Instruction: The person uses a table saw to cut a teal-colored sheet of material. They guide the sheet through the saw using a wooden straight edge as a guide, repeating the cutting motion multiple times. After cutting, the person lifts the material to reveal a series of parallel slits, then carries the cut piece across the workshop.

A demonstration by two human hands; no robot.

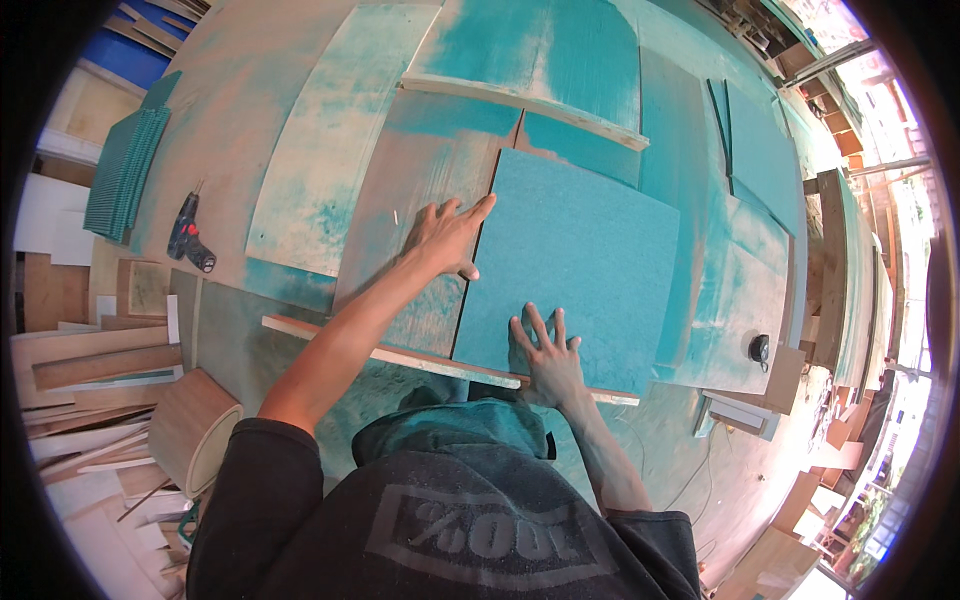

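A flat, nearly square teal panel (590, 250) lies on the worktable before me, its near side close to the table's front edge. At the panel's left edge is my left hand (446, 238), fingers apart, with the fingertips and thumb by that edge. My right hand (548, 352) rests flat with spread fingers on the panel's near part, by its front edge. Neither hand is wrapped round anything. Beneath the panel, the board surface (400, 210) is streaked with teal and bare tan patches.
Left on the table are a cordless drill (190, 236) and a stack of teal panels (128, 170). A wooden strip (520, 103) lies beyond the panel. A black tape measure (759, 348) sits at right. Wood offcuts (100, 400) are piled at lower left, beside a curved wooden piece (195, 430).
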